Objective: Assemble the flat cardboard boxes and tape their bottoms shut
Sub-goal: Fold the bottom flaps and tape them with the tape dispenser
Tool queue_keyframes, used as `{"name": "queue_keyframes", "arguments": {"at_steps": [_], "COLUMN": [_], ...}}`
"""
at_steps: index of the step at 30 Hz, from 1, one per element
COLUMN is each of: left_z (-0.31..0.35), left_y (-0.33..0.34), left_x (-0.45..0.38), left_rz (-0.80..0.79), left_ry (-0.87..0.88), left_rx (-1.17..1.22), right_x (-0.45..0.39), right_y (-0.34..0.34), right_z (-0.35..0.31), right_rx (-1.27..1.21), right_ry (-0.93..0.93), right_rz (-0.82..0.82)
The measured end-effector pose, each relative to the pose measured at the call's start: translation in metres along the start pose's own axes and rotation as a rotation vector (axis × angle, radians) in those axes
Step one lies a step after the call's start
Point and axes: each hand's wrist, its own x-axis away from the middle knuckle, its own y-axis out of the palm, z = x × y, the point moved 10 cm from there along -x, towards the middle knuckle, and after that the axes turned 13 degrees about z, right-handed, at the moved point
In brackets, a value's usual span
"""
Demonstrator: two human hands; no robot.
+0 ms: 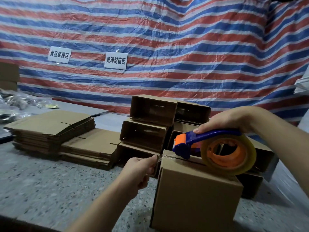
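My right grip (224, 121) wraps the tape dispenser (209, 148) handle atop the box (197, 195); my left grip (138, 169), at its nine o'clock, pinches the tape end (159, 159). The box stands on the surface (50, 181).

My right hand (224, 120) grips the tape dispenser (209, 148) on top of the box (192, 198); my left hand (138, 169) pinches the tape end (160, 158) at the box's left top edge. Flat boxes (53, 131) stacked toward the desk's left, assembled boxes (150, 121) piled behind.
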Motion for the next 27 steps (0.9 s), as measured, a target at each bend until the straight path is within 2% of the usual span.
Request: {"name": "queue_keyframes", "arguments": {"at_steps": [3, 8, 12, 16, 18, 20, 22, 27], "left_z": [-0.009, 0.000, 0.005, 0.030, 0.044, 0.045, 0.030, 0.024], "left_y": [0.008, 0.008, 0.012, -0.008, -0.008, 0.008, 0.028, 0.031], "left_x": [0.005, 0.005, 0.007, 0.014, 0.037, 0.060, 0.067, 0.061], "left_rz": [0.018, 0.050, 0.015, 0.229, 0.279, 0.174, 0.050, 0.026], "left_ry": [-0.005, 0.126, 0.189, 0.390, 0.563, 0.654, 0.595, 0.549], "left_rx": [-0.068, -0.192, -0.353, -0.523, -0.435, -0.361, -0.352, -0.332], "right_x": [0.001, 0.002, 0.002, 0.005, 0.006, 0.006, 0.005, 0.001], "right_y": [0.001, 0.002, 0.002, 0.003, 0.003, 0.003, 0.003, 0.003], "right_z": [-0.001, -0.001, -0.001, -0.003, -0.004, -0.003, -0.004, -0.002], "right_rx": [-0.007, -0.028, -0.035, -0.069, -0.067, -0.054, -0.056, -0.050], "right_ry": [-0.007, -0.007, 0.001, 0.005, -0.002, -0.008, -0.010, -0.013], "right_rz": [0.010, 0.016, 0.024, 0.015, 0.016, 0.024, 0.026, 0.018]}}
